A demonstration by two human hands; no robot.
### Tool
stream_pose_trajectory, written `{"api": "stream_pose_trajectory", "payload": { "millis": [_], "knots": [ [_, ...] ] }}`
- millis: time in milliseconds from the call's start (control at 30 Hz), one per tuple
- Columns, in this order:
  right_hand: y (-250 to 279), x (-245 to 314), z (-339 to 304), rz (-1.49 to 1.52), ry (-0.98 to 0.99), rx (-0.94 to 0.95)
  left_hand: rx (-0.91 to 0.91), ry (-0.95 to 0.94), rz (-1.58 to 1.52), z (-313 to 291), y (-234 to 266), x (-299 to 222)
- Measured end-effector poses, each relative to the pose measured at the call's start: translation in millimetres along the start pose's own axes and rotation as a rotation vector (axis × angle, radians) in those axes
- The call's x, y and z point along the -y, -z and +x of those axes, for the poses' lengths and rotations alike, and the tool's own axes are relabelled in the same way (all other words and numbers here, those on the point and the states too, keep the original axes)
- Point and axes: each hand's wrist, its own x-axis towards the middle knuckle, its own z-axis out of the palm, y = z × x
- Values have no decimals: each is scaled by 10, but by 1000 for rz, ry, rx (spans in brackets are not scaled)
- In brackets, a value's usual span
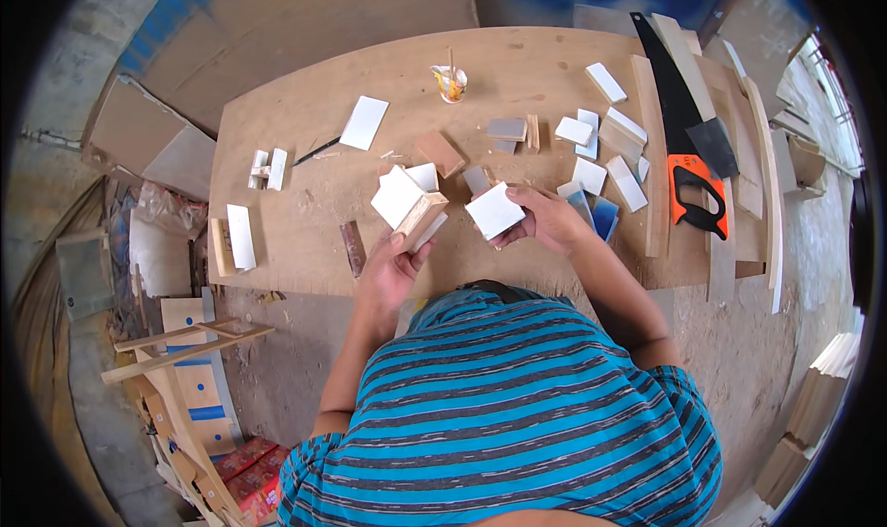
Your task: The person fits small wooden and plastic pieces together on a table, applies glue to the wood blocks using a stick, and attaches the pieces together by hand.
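Observation:
My left hand [392, 270] is closed round a small joined piece of white-faced wood blocks [399, 197], its bare wood edge turned toward the right. A white-faced wood block [494, 211] is gripped in my right hand [545, 220], held a short gap away from the left piece. Both are raised over the near part of the wooden table [305, 157]. Behind them lie a brown wood block [441, 153] and a grey-faced block [507, 130]. A dark brown strip [352, 249] rests left of my left hand.
An orange-handled handsaw [698, 197] lies on long boards at the right. Loose white blocks [626, 183] cluster beside my right hand. A cup with a stick [451, 84] stands at the far side. At the left are a white panel [364, 122], a dark pencil-like stick [316, 151] and small blocks [268, 169].

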Motion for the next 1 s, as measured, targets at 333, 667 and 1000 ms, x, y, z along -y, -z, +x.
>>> {"api": "stream_pose_trajectory", "payload": {
  "millis": [333, 667, 1000],
  "knots": [
    [-287, -89, -51, 11, 127, -30, -37, 27, -78, 25, -194, 29],
    [-432, -227, 58, -652, 727, -365, -86, 26, -146, 31, -356, 98],
    [-195, -419, 152, -472, 576, -340, -120, -300, 351, 20, -313, 92]
  ]
}}
